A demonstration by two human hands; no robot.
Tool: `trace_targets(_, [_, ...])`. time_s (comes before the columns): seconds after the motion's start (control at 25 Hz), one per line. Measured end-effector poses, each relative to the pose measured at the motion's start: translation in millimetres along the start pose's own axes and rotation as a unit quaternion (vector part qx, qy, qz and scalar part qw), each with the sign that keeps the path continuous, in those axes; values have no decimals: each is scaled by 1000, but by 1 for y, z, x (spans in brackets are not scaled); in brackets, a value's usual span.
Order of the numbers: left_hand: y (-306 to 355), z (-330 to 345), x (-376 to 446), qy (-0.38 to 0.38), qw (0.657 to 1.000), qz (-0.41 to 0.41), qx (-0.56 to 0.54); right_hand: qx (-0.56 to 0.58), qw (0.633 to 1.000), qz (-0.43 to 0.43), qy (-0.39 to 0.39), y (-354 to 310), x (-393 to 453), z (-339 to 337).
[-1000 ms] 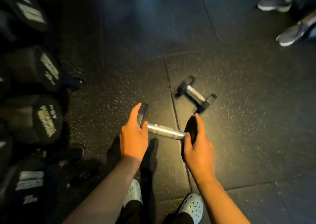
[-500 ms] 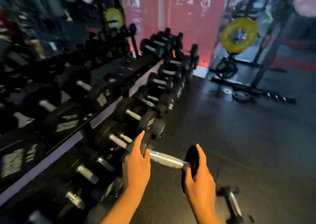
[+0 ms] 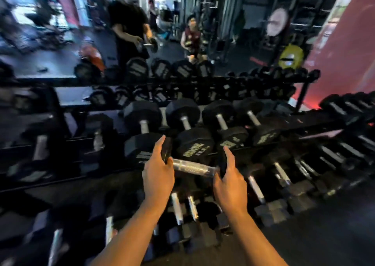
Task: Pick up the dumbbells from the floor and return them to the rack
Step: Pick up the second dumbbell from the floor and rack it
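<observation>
We hold the dumbbell (image 3: 192, 167) level, left hand (image 3: 159, 176) and right hand (image 3: 228, 181) each grasping an end, and should seat it squarely on the rack (image 3: 324, 126).

We are seeing a dumbbell (image 3: 193, 167) showing a silver, cross-hatched handle and black ends. We are seeing the dumbbells on the rack (image 3: 223, 154) wearing black heads with pale lettering and silver handles. We are seeing a red wall (image 3: 345, 48) glowing behind, and a yellow weight plate (image 3: 291, 55) standing out beside it.
</observation>
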State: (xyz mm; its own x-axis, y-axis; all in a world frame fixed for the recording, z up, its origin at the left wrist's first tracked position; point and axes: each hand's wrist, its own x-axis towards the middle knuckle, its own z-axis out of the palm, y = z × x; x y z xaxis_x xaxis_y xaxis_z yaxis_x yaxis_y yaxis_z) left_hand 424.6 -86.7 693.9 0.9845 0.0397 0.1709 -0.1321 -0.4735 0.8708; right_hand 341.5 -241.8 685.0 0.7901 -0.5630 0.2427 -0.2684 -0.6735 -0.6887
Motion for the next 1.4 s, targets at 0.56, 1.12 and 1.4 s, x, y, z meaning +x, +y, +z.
trace_targets(0.56, [-168, -318, 180, 281, 954, -103, 18, 81, 962, -220, -141, -328, 18, 288])
trace_targets(1.12, [-308, -492, 252, 530, 820, -214, 25, 121, 838, -454, -277, -542, -7, 517])
trace_targets(1.4, [-396, -540, 300, 596, 761, -253, -37, 124, 773, -520, -343, -620, -16, 639])
